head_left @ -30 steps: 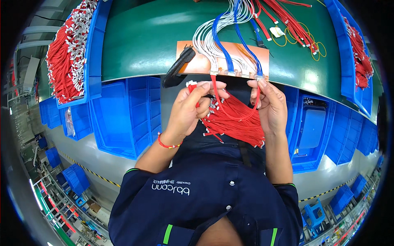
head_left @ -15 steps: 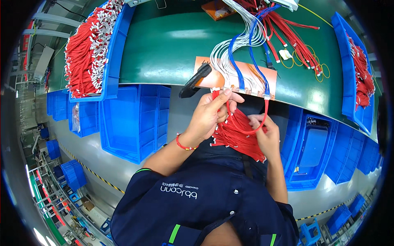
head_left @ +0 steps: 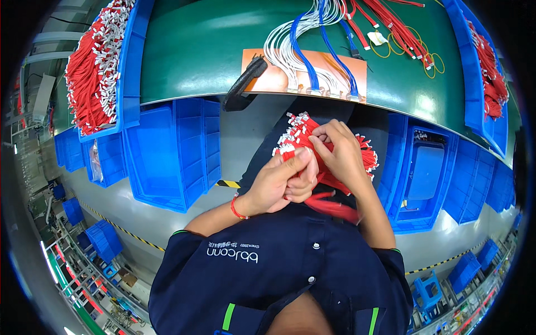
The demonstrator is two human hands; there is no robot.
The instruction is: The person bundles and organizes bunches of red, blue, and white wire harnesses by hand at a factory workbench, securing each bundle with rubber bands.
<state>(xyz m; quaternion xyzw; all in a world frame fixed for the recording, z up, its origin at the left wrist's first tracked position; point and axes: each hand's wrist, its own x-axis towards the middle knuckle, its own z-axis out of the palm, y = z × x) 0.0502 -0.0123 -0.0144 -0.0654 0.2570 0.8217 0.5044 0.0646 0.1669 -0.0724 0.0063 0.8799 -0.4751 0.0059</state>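
Note:
A large bundle of red cables (head_left: 302, 129) with small white connectors lies across my lap, below the table edge. My left hand (head_left: 287, 181) is closed in a fist on red cables at the near left of the bundle; a blurred red loop (head_left: 334, 208) hangs close by, toward my body. Over the middle of the bundle, my right hand (head_left: 341, 156) has its thumb and fingers bent together around red cable, though the exact grip is partly hidden. Beyond both hands, blue and white wires (head_left: 304, 50) run to a copper-coloured board (head_left: 259, 84) at the table edge.
A black curved object (head_left: 245, 84) juts over the edge of the green table (head_left: 195, 50). Blue bins of red cables stand at left (head_left: 131, 72) and right (head_left: 469, 84). More blue bins (head_left: 156, 156) sit below the table. Loose red cables (head_left: 399, 28) lie at the back right.
The red cable loop has come away from the board's edge down to my lap. Both hands have drawn back from the board, and my right hand has moved onto the bundle.

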